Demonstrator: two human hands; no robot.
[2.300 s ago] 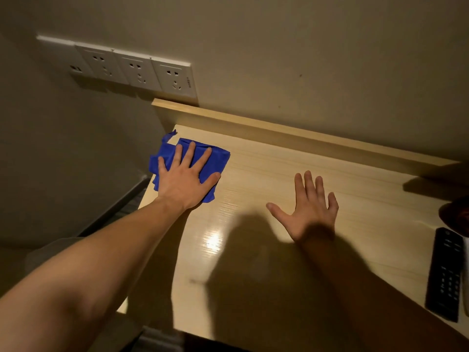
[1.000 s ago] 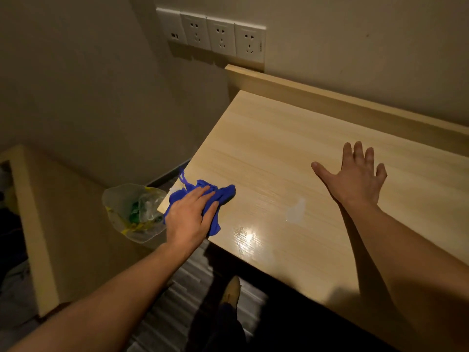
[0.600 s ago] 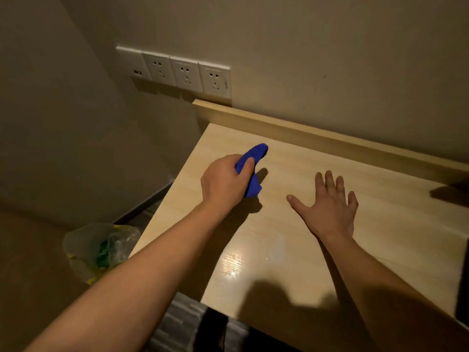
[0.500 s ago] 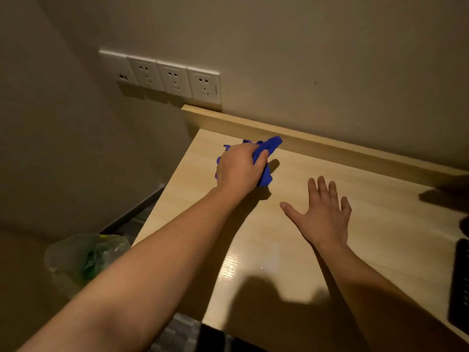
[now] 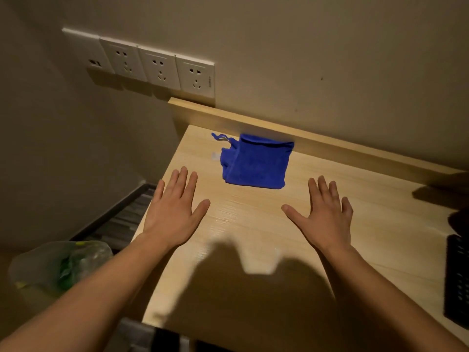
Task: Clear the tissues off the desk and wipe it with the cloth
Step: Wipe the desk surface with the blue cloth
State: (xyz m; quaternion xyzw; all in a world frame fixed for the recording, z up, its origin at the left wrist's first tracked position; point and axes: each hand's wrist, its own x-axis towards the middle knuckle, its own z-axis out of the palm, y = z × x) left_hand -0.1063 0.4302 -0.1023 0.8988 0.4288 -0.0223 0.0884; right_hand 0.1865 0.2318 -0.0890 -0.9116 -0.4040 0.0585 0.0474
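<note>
Head view: two flat hands, one blue cloth on desk.
Left hand and right hand spread, gripping nothing, nearer than cloth; four wall sockets beyond.

Blue cloth on desk; both hands seemingly flat, empty

Both forearms are bare from the bottom edge of the frame up to the wrists, with no sleeve or cuff showing on either. The left hand and the right hand carry nothing: no glove, ring, watch or band can be seen on them. The fingers are uncovered, with short nails only faintly visible in the dim, warm light, and the lower part of each arm falls into shadow near the frame's edge.
</note>
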